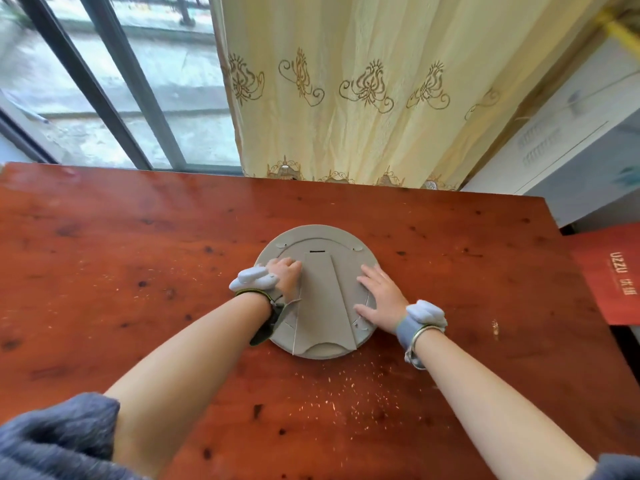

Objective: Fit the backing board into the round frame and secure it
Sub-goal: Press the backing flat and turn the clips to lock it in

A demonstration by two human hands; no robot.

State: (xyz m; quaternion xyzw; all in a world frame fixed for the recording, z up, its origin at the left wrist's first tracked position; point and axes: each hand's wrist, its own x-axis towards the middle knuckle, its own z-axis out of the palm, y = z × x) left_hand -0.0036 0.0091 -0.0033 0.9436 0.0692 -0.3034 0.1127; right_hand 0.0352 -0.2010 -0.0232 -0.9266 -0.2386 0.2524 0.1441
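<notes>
This looks like a room in a home: a red-brown wooden table [138, 271] stands at a window [104, 81] with a yellow embroidered curtain [346, 98]. A white appliance [571, 150], maybe an air conditioner, stands at right.

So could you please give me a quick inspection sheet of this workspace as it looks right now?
Surface: reddish wooden table, scattered with fine pale specks near the front.
Job's things: round frame lies face down; backing board sits in it with its stand flap on top. Two small turn tabs show near the far rim; whether they are locked cannot be told.
Clutter: red booklet beside the table's right edge.
Grippers: left hand and right hand press flat on the board, holding nothing.
Cables: nothing seen.
Surroundings: window, yellow embroidered curtain, white cabinet.
</notes>
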